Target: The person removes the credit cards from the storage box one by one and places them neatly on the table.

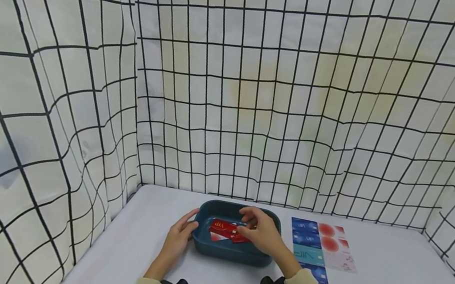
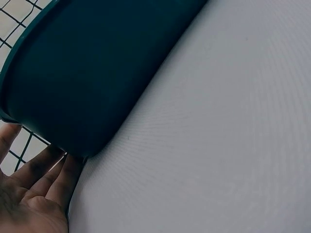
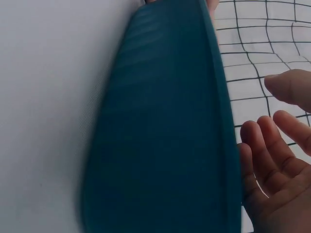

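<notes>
A dark teal plastic bin (image 1: 230, 253) stands on the white table, with red VIP cards (image 1: 221, 227) and a pale red-patterned card (image 1: 217, 237) lying inside it. My left hand (image 1: 178, 240) touches the bin's left end; in the left wrist view its fingers (image 2: 60, 182) lie fairly straight against the wall, with the thumb up by the rim. Over the right part of the bin hovers my right hand (image 1: 263, 234), fingers loosely bent. The right wrist view shows its thumb and fingertips (image 3: 250, 131) apart, with nothing between them, beside the bin's rim.
Right of the bin, cards lie in two columns: blue VIP cards (image 1: 306, 238) and a teal one (image 1: 309, 254), then white cards with red circles (image 1: 329, 244) and a pale pink card (image 1: 340, 261). Black-grid white netting (image 1: 259, 117) closes off the back and sides.
</notes>
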Tool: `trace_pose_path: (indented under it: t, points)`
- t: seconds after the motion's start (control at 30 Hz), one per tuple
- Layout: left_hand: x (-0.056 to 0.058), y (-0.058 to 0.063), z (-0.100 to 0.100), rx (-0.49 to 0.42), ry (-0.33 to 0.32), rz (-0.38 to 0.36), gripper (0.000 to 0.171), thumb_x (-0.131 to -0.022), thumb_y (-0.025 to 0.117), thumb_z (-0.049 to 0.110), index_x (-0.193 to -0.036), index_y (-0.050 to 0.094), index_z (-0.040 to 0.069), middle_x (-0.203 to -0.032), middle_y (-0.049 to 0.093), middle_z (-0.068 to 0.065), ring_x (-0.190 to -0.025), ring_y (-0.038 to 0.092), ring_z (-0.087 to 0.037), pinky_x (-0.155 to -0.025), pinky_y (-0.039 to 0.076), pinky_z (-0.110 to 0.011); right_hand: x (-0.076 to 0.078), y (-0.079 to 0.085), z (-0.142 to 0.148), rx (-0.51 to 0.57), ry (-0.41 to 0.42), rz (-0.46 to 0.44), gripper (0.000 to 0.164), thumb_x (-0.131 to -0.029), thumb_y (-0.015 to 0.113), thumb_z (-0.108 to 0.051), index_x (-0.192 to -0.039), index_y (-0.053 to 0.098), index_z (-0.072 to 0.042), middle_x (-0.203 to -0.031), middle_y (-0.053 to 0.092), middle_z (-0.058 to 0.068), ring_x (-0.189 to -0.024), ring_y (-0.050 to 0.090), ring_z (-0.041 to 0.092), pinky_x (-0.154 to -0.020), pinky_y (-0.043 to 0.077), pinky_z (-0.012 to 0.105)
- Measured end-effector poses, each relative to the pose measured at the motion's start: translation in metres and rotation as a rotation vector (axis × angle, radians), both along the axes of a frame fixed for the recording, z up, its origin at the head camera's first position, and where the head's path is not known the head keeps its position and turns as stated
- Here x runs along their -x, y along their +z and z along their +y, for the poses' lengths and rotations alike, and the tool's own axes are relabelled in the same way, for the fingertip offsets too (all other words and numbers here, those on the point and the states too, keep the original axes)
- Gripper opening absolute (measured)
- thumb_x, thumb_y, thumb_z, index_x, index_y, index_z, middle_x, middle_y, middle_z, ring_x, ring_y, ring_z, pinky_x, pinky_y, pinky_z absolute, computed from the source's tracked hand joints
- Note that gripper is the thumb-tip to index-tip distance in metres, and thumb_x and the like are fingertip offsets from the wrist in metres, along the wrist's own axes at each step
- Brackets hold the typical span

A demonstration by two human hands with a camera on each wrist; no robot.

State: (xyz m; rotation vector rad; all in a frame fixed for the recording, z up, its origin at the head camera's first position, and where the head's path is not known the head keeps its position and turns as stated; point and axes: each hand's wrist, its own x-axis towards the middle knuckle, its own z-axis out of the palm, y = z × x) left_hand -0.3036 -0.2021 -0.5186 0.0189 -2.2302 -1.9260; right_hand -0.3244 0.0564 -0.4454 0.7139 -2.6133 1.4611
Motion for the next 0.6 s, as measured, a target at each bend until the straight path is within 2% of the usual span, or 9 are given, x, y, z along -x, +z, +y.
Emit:
trace_pose_path:
  t: [0.1,0.3,0.6]
  points:
    - [0.0,0.001,0.0,0.0,0.0,-0.01,0.044,-0.108,0.051,0.026,-0.152,0.05,0.023,-0.133,0.066,-0.019,-0.117,0.063,-0.026,-0.094,0.052,-0.026,0.006,-0.004,-0.004,-0.005,-0.007,-0.006,0.041,-0.09,0.077,-0.012,-0.127,0.063,-0.007,-0.109,0.067,0.016,-0.087,0.058,0.015,-0.071,0.051,0.022]
    - [-0.002,0.004,-0.001,0.001,-0.007,0.001,0.045,-0.108,0.05,0.025,-0.153,0.049,0.019,-0.136,0.065,-0.021,-0.119,0.063,-0.028,-0.091,0.052,-0.021,0.02,-0.012,-0.013,-0.031,-0.023,-0.024,0.043,-0.088,0.079,-0.013,-0.128,0.064,-0.008,-0.108,0.068,0.012,-0.088,0.059,0.014,-0.074,0.051,0.027]
    - [0.0,0.002,0.0,-0.006,-0.003,-0.005,0.044,-0.108,0.051,0.024,-0.152,0.051,0.02,-0.133,0.066,-0.021,-0.118,0.064,-0.029,-0.092,0.054,-0.025,0.034,-0.026,-0.019,-0.076,-0.023,-0.069,0.046,-0.087,0.08,-0.01,-0.129,0.062,-0.005,-0.111,0.066,0.014,-0.089,0.06,0.017,-0.079,0.054,0.035]
